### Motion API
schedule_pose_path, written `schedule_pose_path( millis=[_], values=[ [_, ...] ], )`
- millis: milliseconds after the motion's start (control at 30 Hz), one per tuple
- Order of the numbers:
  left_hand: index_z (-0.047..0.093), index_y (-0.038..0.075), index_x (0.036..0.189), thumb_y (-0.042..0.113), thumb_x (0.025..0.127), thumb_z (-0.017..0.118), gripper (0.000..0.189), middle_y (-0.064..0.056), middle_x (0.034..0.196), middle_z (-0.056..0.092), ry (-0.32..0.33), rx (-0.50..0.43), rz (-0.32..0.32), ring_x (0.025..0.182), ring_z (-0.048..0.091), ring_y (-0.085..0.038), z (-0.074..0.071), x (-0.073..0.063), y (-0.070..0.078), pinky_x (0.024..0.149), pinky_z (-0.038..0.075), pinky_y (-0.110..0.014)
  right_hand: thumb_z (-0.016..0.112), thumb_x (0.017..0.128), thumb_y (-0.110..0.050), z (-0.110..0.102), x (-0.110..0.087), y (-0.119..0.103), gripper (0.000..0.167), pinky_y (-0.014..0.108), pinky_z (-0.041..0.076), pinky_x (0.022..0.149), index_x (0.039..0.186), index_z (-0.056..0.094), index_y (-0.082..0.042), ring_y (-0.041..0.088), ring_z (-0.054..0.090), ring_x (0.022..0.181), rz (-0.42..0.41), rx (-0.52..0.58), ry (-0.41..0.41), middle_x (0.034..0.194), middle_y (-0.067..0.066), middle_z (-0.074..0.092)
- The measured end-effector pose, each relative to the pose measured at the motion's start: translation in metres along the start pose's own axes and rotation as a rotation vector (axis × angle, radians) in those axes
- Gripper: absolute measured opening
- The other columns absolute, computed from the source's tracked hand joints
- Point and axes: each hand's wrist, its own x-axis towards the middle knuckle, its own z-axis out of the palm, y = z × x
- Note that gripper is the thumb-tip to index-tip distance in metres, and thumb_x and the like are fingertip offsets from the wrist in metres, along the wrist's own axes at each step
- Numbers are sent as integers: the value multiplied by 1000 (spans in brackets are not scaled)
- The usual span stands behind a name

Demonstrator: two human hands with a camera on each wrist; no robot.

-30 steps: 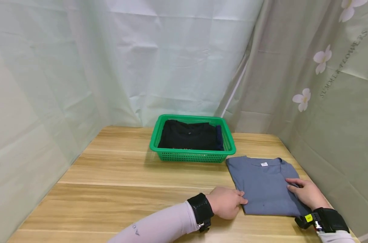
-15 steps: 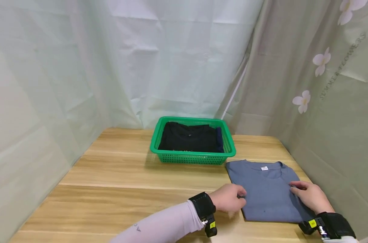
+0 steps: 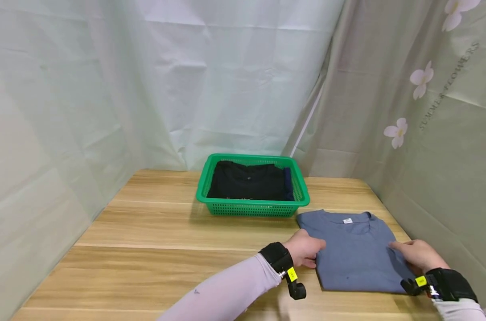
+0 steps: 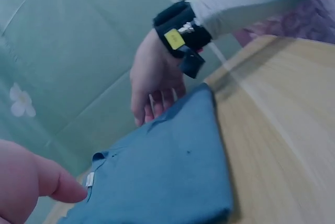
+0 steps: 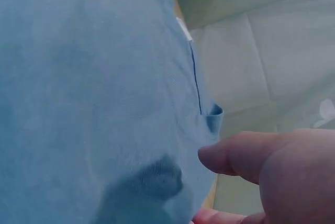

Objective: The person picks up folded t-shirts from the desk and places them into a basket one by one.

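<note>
A folded grey-blue T-shirt (image 3: 355, 254) lies flat on the wooden table, its collar and white label toward the far side. At its left edge is my left hand (image 3: 305, 248), one digit over the cloth and the other fingers low beside the edge. My right hand (image 3: 421, 256) is at the opposite edge. In the right wrist view its thumb (image 5: 225, 156) is over the cloth, with another finger low at the border. The left wrist view shows the right hand (image 4: 157, 75) with fingers loosely extended along the T-shirt (image 4: 157, 166). Some fingertips are hidden by the edges.
Behind the T-shirt, a green plastic basket (image 3: 253, 209) holds a folded black garment (image 3: 247, 180) and a navy one (image 3: 288, 183). The wooden table (image 3: 154, 249) extends left. Pale curtains (image 3: 235, 80) hang around the back and sides.
Both hands have lifted off the top of the T-shirt and moved to its left and right edges. The left hand has also shifted slightly away from me. The basket stays put.
</note>
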Motion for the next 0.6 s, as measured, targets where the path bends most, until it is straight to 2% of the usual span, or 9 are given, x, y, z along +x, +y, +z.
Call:
schedule_pose_path(
  millis=[100, 200, 300, 367, 433, 467, 500, 533, 600],
  values=[
    [44, -4, 139, 5, 91, 73, 57, -13, 111, 58, -18, -35, -21, 93, 64, -32, 3, 4, 1, 97, 65, -49, 56, 109, -49, 0, 3, 0, 49, 30, 36, 61, 74, 50, -14, 11, 42, 58, 7, 31, -20, 63, -8, 38],
    [48, -6, 136, 5, 90, 76, 55, -12, 114, 62, -43, -32, -14, 96, 69, -33, 3, 9, -2, 100, 64, -48, 57, 108, -48, 1, 2, -1, 52, 27, 35, 60, 67, 48, -18, 9, 39, 57, 2, 97, -42, 61, -9, 35],
    [55, -9, 130, 6, 92, 76, 46, -15, 117, 65, -71, -2, 6, 106, 71, -36, 2, 16, -6, 104, 63, -54, 56, 110, -43, 2, -1, -2, 52, 23, 37, 60, 62, 47, -23, 5, 39, 57, -38, 193, -93, 60, -13, 35],
    [57, -10, 129, 7, 95, 76, 42, -17, 118, 67, -94, 17, 16, 111, 71, -38, 0, 19, -8, 104, 62, -58, 57, 109, -40, 2, -2, -1, 47, 22, 43, 64, 66, 50, -22, 4, 46, 62, -64, 241, -137, 63, -13, 39],
    [56, -10, 131, 7, 98, 75, 42, -18, 118, 68, -119, 34, 18, 114, 72, -38, -1, 22, -9, 103, 62, -62, 57, 110, -37, 0, -1, -1, 42, 24, 54, 73, 79, 63, -9, 6, 58, 75, -82, 278, -188, 76, -6, 55],
    [54, -9, 134, 7, 99, 75, 44, -19, 118, 68, -130, 38, 15, 115, 73, -40, -1, 23, -9, 101, 62, -63, 56, 111, -35, -1, 1, 0, 43, 27, 58, 78, 90, 67, 1, 9, 63, 84, -97, 287, -218, 86, 1, 62],
    [52, -9, 139, 6, 100, 74, 47, -20, 118, 69, -140, 41, 11, 115, 74, -41, -2, 25, -10, 100, 62, -64, 56, 111, -35, -2, 3, 2, 46, 31, 62, 84, 106, 69, 9, 14, 67, 94, -105, 289, -242, 99, 13, 67],
    [50, -8, 143, 5, 101, 74, 50, -20, 117, 69, -146, 46, 9, 114, 75, -42, -2, 26, -11, 98, 63, -64, 54, 112, -33, -3, 6, 3, 53, 35, 64, 90, 125, 64, 18, 19, 68, 104, -122, 292, -269, 114, 25, 67],
    [44, -7, 152, 0, 101, 71, 58, -23, 118, 70, -156, 37, 5, 114, 76, -47, -3, 28, -13, 97, 62, -66, 52, 115, -28, -5, 11, 7, 68, 41, 64, 96, 150, 38, 29, 26, 67, 118, -150, 314, -317, 140, 41, 55]
  ],
)
